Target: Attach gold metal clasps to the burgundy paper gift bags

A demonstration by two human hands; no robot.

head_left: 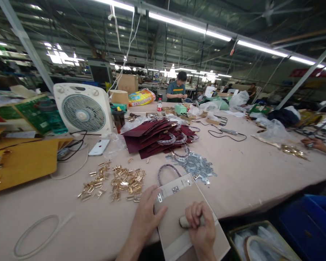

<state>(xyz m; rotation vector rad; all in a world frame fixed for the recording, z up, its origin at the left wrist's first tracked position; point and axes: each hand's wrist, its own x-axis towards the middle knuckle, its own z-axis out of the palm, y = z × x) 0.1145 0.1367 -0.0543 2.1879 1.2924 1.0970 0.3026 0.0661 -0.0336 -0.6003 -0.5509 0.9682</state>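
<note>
A beige bag panel (176, 214) lies tilted at the front edge of the table, with a wrapped loop handle (165, 170) at its far end. Small metal plates (175, 189) show along its upper strip. My left hand (145, 214) grips the panel's left edge, thumb on top and fingers along the side. Closed around a short, thick tool handle (184, 222), my right hand (202, 226) is over the panel's middle; the tool's working end cannot be made out. Left of the panel lie gold metal clasps (127, 181). Beyond it spreads a heap of flat silver plates (195, 166).
A stack of maroon bag panels (149, 136) with handles stands behind the plates. At left are a box fan (83, 110), a phone (99, 147) and yellow panels (24, 163). A bin (263, 241) sits below the right edge. A person (176, 88) works across the table; another's hand (313, 143) is at far right.
</note>
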